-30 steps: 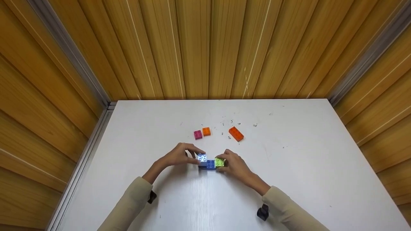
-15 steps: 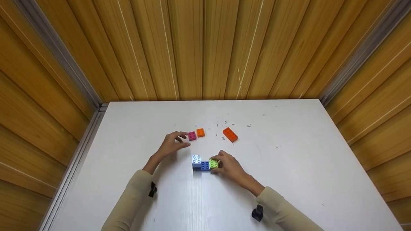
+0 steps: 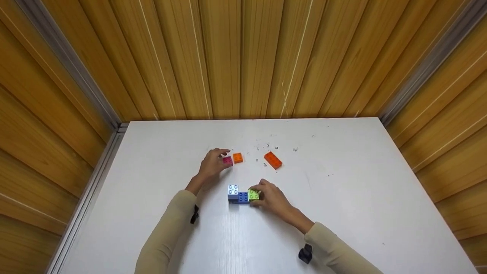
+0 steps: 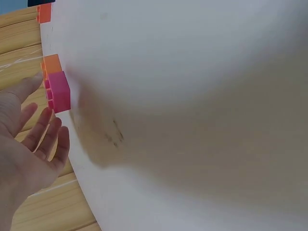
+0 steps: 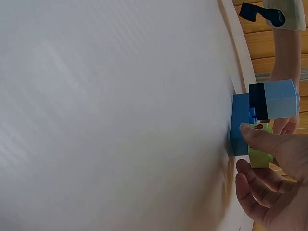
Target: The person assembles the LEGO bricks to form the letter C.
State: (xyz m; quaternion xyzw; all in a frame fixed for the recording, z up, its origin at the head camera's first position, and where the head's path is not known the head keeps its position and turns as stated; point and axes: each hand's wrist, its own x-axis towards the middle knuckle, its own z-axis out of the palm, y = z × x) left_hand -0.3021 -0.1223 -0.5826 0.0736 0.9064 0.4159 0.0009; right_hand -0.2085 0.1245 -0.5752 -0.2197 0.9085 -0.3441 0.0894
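At the middle of the table, a long blue brick (image 3: 243, 196) carries a light blue brick (image 3: 233, 188) stacked over a dark blue brick (image 5: 258, 101) at its left end. A lime green brick (image 3: 253, 195) sits on its right end. My right hand (image 3: 274, 198) pinches the green brick between thumb and fingers, as the right wrist view also shows. Farther back, my left hand (image 3: 212, 164) is spread around a small magenta brick (image 4: 59, 91), thumb on one side and loosely bent fingers on the other. Its fingertips are right by the brick.
Just right of the magenta brick stands a small orange brick (image 3: 237, 157). A longer red-orange brick (image 3: 273, 160) lies farther right. Dark specks mark the white table (image 3: 342, 213) behind them. Wood-patterned walls (image 3: 243, 61) rise at the back and both sides.
My left hand has left the light blue brick and moved back to the magenta brick. The right hand stays on the green brick. The head view has shifted slightly.
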